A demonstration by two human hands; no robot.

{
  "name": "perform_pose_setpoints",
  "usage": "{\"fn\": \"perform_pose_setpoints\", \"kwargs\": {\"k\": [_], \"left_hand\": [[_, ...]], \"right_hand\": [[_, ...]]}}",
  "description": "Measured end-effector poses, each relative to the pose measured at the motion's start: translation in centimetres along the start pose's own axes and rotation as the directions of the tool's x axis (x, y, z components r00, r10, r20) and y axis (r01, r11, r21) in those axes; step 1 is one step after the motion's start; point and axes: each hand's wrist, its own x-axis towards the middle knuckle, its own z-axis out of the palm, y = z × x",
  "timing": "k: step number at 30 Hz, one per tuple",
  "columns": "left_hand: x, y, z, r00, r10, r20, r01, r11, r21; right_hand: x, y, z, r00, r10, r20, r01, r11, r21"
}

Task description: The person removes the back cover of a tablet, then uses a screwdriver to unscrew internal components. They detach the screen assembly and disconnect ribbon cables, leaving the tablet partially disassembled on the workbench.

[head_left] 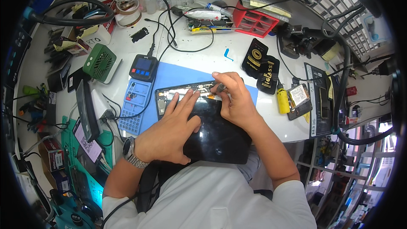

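A tablet [216, 142] with a dark, glossy face lies partly on the blue mat [169, 74], its near part reaching over the table's front edge. Along its far edge a strip of inner parts [183, 92] is bare, with circuit pieces and a small orange flex. My left hand [167, 129] rests spread on the tablet, fingertips at the bare strip and thumb by the near edge. Over the strip's right end, my right hand [238, 101] pinches a short grey screwdriver [220, 87]. The screwdriver's tip is hidden by the fingers.
Left of the tablet stand a blue parts tray [135, 101], a small control unit [143, 67] and a green fan [101, 63]. Black glass packets [268, 74], a yellow bottle [282, 100] and an opened phone [299, 99] lie to the right. Cables cross behind, near a red drawer box [256, 22].
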Motion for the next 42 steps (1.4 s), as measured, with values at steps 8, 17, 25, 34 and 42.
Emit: {"fn": "perform_pose_setpoints", "kwargs": {"k": [8,17,25,34,42], "left_hand": [[0.0,0.4,-0.3,1.000,0.004,-0.011,-0.003,1.000,0.029],[-0.1,0.1,0.0,1.000,-0.006,0.000,0.006,1.000,0.006],[-0.1,0.0,0.2,1.000,0.005,-0.016,-0.005,1.000,-0.005],[-0.4,-0.4,0.5,1.000,0.021,-0.014,-0.021,0.999,0.038],[-0.9,-0.5,0.6,1.000,-0.004,0.003,0.004,0.999,-0.044]], "right_hand": [[0.0,0.7,-0.2,1.000,-0.013,-0.003,0.013,0.999,-0.044],[-0.1,0.8,-0.2,0.999,-0.029,-0.014,0.027,0.993,-0.112],[-0.3,0.8,-0.1,0.980,0.182,-0.077,-0.167,0.971,0.172],[6.2,-3.5,2.9,0.994,0.109,-0.022,-0.096,0.938,0.332],[14.3,-6.5,12.1,0.843,-0.028,0.538,-0.019,0.996,0.082]]}}
